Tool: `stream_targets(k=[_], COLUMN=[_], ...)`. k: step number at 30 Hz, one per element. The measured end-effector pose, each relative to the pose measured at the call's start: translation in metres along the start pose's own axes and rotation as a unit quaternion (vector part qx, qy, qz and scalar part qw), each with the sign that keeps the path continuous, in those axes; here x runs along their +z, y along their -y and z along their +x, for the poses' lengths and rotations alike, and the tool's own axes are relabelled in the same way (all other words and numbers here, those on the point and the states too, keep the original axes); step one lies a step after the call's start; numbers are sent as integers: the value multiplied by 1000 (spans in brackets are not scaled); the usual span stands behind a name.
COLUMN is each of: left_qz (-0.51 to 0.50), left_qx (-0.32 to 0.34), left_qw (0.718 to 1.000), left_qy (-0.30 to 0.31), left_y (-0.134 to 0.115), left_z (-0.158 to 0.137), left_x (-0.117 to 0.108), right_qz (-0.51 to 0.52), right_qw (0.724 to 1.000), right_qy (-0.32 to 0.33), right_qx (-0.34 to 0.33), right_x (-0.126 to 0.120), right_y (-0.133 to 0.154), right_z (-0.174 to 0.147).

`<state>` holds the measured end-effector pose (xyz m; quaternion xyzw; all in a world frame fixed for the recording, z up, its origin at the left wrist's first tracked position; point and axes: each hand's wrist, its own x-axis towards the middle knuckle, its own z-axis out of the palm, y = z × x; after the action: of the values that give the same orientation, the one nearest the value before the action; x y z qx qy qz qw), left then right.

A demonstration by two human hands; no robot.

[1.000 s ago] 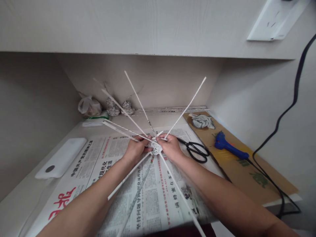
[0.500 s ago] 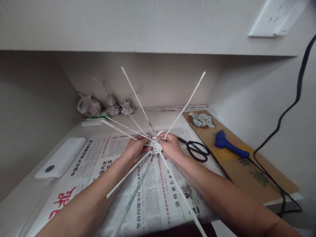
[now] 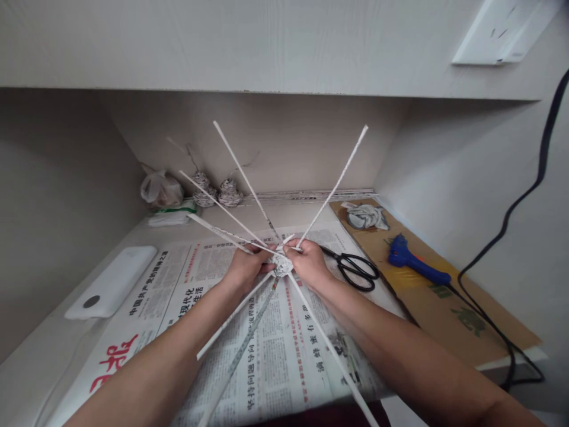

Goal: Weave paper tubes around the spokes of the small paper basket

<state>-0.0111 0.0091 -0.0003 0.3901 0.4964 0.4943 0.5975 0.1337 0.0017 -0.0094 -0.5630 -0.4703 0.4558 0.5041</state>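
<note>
Between my hands is a small round weave of rolled paper (image 3: 283,265), with several long paper sticks fanning out from it. My left hand (image 3: 249,264) grips its left side, fingers closed near the bases of the left sticks. On the other side my right hand (image 3: 309,259) pinches the upper right edge, beside the base of a paper stick (image 3: 335,182) that points up and right. Another paper stick (image 3: 331,350) runs down toward me. The fingertips partly hide the weave. Black-handled scissors (image 3: 355,270) lie just right of my right hand.
Newspaper (image 3: 178,296) covers the table. A blue glue gun (image 3: 415,261) and a crumpled grey-white cloth (image 3: 367,216) lie on cardboard (image 3: 444,314) at right. A white power bank (image 3: 113,281) is at left. Two woven paper gourds (image 3: 230,193) and a plastic bag (image 3: 160,188) stand behind.
One left-hand paper stick has swung upward and now stands apart from its neighbours. Both hands keep their hold on the weave, and the view has shifted slightly.
</note>
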Motion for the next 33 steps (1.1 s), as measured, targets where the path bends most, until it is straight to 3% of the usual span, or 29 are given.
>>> stream_targets(k=[12, 17, 21, 25, 33], left_qz=[85, 138, 123, 120, 135], left_qx=[98, 124, 133, 137, 149], left_qw=[991, 983, 983, 983, 980], left_qy=[15, -6, -35, -27, 1], left_y=[1, -3, -7, -7, -4], left_z=[1, 1, -5, -6, -4], left_x=[-4, -4, 1, 1, -1], right_qz=[40, 2, -17, -41, -107], right_qw=[998, 999, 998, 995, 992], right_qy=[20, 19, 21, 28, 56], right_qx=[-38, -28, -57, -82, -38], right_x=[-2, -1, -2, -3, -6], right_y=[3, -2, -3, 1, 8], right_z=[3, 2, 3, 1, -3])
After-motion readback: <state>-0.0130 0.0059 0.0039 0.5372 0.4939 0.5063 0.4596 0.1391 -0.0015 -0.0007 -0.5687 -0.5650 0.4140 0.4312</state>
